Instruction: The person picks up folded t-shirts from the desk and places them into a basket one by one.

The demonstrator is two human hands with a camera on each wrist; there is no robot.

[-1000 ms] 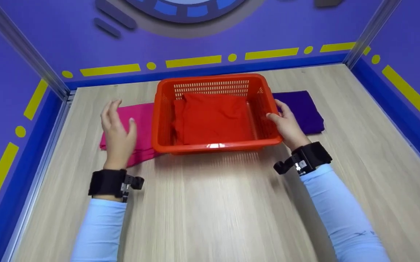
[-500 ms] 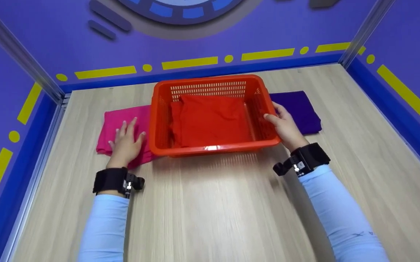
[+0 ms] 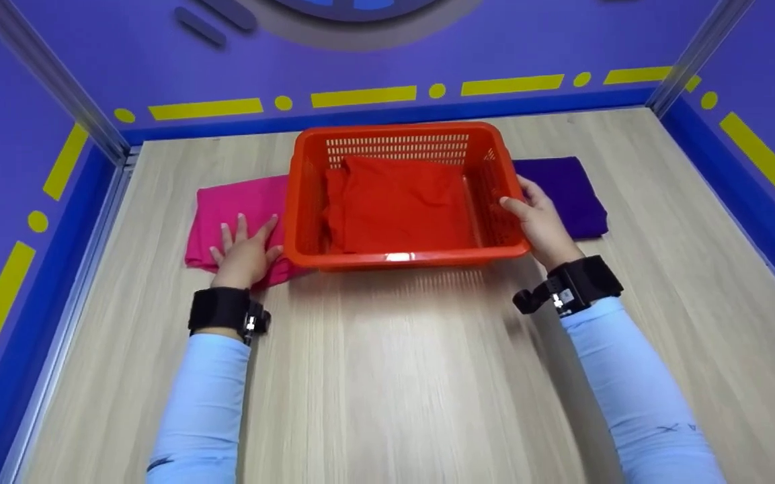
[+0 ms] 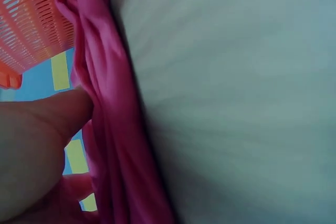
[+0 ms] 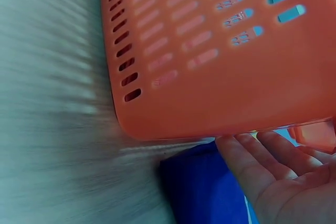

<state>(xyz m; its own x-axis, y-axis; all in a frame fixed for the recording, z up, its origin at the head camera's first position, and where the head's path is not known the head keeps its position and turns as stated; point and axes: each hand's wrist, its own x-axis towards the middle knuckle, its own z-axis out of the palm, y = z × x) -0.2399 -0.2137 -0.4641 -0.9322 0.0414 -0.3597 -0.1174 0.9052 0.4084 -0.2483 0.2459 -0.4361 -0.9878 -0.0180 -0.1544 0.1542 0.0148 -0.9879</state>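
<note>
My left hand [image 3: 245, 259] lies with spread fingers on a folded pink cloth [image 3: 242, 202], left of a red plastic basket [image 3: 353, 261]. The left wrist view shows the thumb against the layered edge of that cloth. The basket holds a folded red cloth [image 3: 400, 205]. With my right hand [image 3: 543, 225] I grip the basket's right rim, thumb over the top and fingers outside. In the right wrist view those fingers lie along the slotted basket wall [image 5: 184, 103]. A folded purple cloth [image 3: 565, 198] lies beyond the right hand, partly hidden by the basket.
A light wooden table [image 3: 387, 376] carries everything. Purple-blue panels with yellow marks enclose it at the back [image 3: 374, 67] and both sides. Patterned light falls on the table in front of the basket.
My left hand has come down from above the pink cloth onto it, fingers spreading. My right hand keeps its hold on the basket. The head view has shifted slightly.
</note>
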